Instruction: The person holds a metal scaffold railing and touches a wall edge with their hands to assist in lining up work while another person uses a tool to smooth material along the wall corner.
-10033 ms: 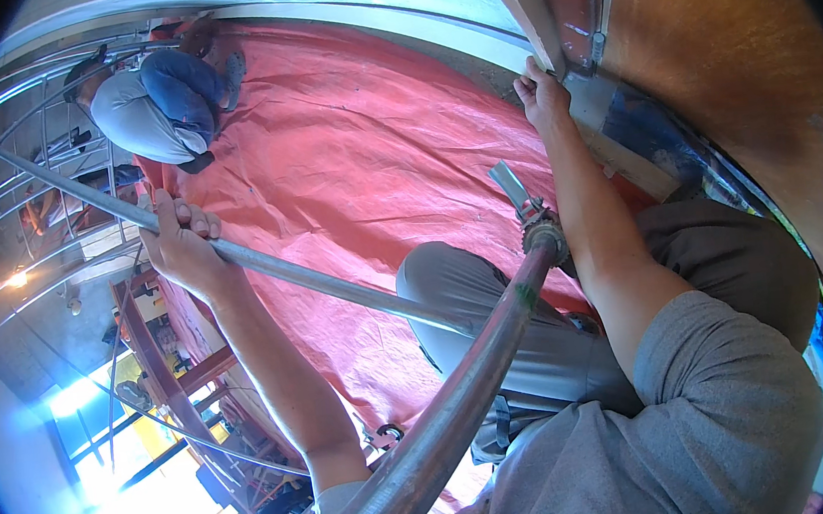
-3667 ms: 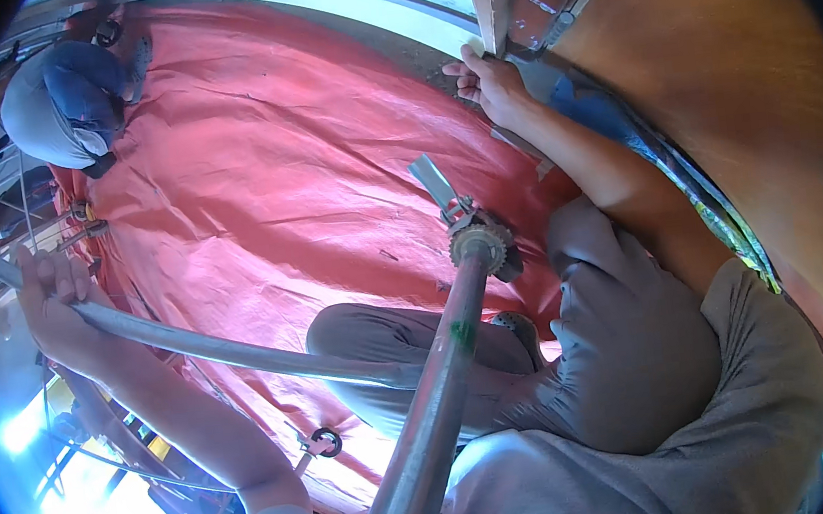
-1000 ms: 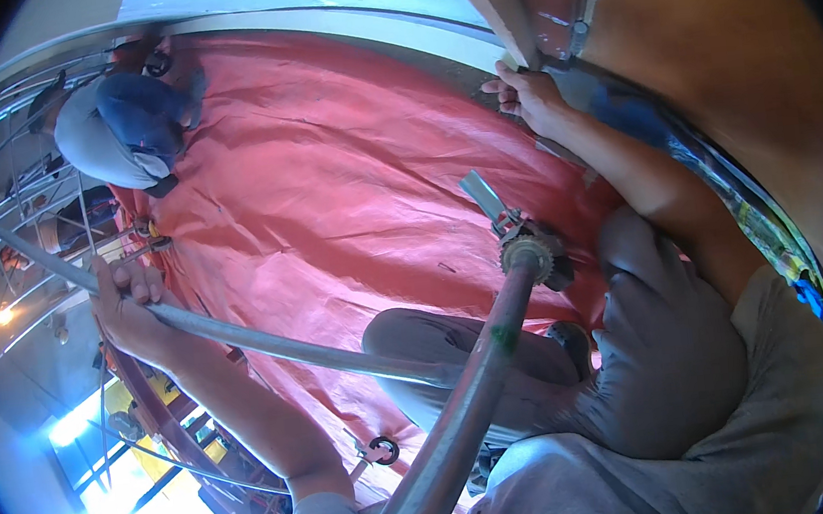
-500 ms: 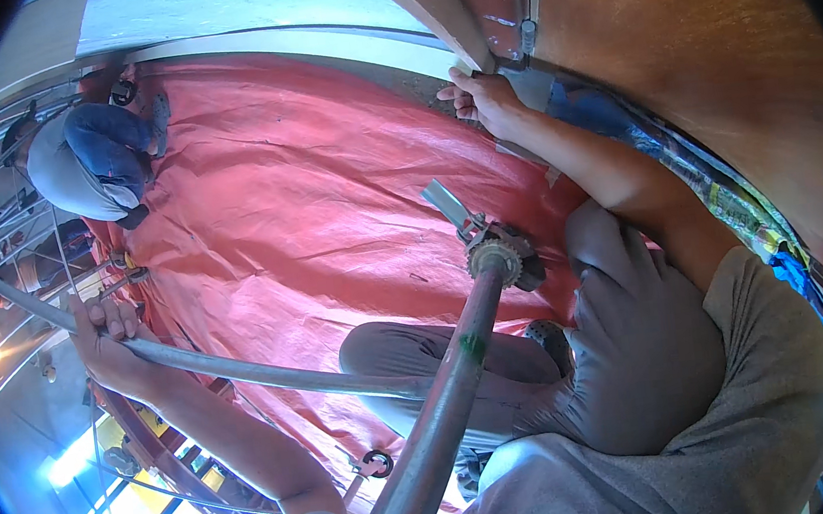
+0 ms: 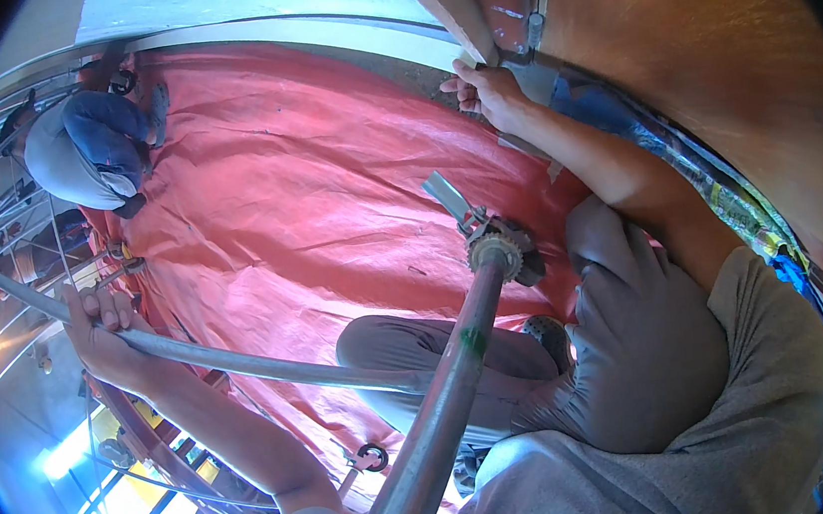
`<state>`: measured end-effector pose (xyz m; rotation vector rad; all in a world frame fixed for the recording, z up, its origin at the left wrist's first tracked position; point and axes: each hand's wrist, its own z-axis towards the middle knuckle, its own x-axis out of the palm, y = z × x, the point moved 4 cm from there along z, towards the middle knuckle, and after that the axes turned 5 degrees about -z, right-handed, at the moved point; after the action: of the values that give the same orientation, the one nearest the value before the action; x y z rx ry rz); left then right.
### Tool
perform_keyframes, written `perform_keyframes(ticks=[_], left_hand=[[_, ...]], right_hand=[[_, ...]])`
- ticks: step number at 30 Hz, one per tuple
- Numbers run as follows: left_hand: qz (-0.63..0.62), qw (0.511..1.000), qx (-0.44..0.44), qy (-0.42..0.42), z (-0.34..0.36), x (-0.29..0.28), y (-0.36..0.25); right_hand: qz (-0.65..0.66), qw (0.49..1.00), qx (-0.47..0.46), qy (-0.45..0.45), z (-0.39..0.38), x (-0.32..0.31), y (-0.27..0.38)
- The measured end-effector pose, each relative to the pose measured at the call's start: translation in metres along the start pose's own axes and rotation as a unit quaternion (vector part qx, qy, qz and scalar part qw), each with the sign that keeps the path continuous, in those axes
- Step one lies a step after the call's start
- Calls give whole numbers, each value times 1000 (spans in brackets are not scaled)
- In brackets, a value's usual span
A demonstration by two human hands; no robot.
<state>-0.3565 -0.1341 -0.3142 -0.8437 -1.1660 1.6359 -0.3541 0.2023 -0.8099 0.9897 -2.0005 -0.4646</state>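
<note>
Red sheet (image 5: 304,188) below; pipe (image 5: 273,369) through left grip (image 5: 108,347).

tube (image 5: 232,359): smooth metal | sheet (image 5: 305,198): creased, glossy | trousers (image 5: 652,352): matt cloth

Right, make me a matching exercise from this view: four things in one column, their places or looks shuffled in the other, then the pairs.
Things:
1. Left hand
2. Right hand
3. Sheet
4. Co-worker

Places and looks:
A. Red and wrinkled
B. Beside the foot of the pale post
C. Crouched toward the picture's upper left
D. Gripping the metal bar

Pairs: 1-D, 2-B, 3-A, 4-C
</note>
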Motion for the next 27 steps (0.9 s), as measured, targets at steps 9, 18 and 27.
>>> perform_keyframes(ticks=[9,18,27], left_hand=[[9,1000,5,-6,2,-1,3],[0,1000,1,-10,3,-4,4],[0,1000,1,-5,0,2,3]], right_hand=[[6,1000,-3,-12,0,-4,2],[8,1000,12,5,1,-3,1],[5,1000,6,12,2,-5,0]])
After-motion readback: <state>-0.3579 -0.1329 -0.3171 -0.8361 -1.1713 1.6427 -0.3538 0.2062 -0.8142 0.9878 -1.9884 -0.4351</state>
